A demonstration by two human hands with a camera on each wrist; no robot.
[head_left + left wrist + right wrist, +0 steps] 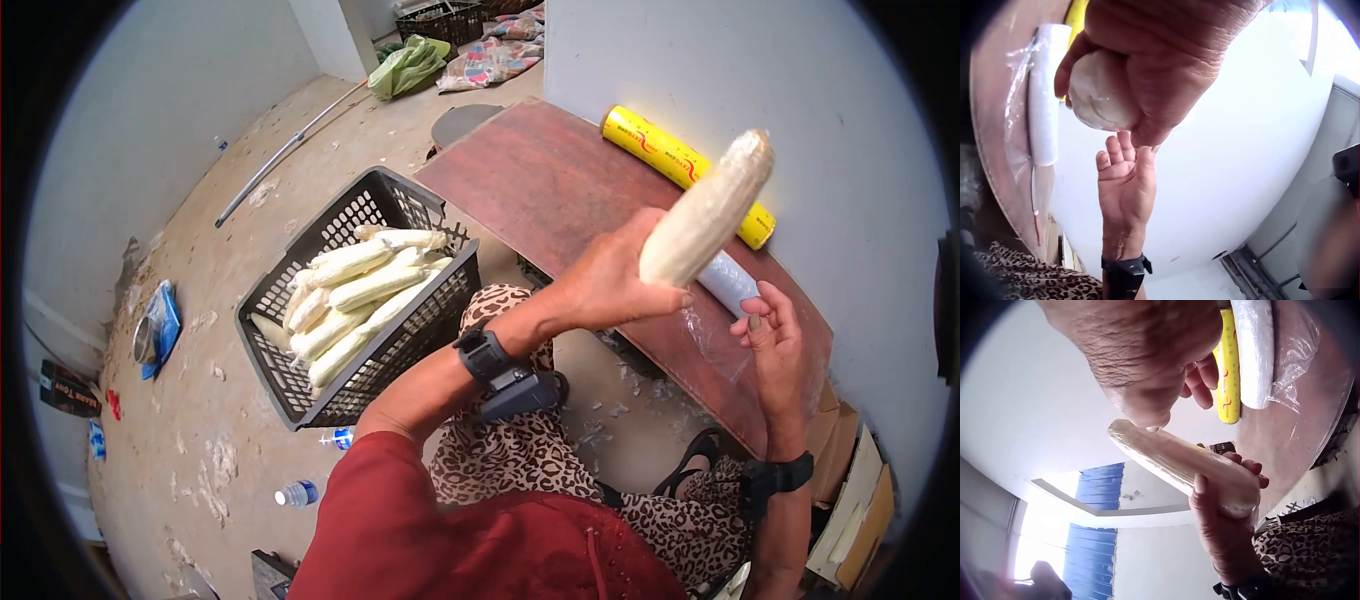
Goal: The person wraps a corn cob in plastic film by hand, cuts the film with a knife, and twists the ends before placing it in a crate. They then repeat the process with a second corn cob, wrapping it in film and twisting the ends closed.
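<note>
My left hand grips the lower end of a pale ear of corn, held tilted up over the table. Shiny clear film shows on the ear in the right wrist view. Seen from the left wrist, its blunt end pokes out between thumb and fingers. My right hand is apart from the ear, palm up, with fingers loosely bent and nothing in them. Beside it on the table lies a roll of cling film, with a loose crumpled sheet trailing from it.
A yellow printed roll lies along the wall side of the reddish table. A knife lies near the table edge. On the floor at left stands a black crate with several pale ears. Bottles and scraps lie around it.
</note>
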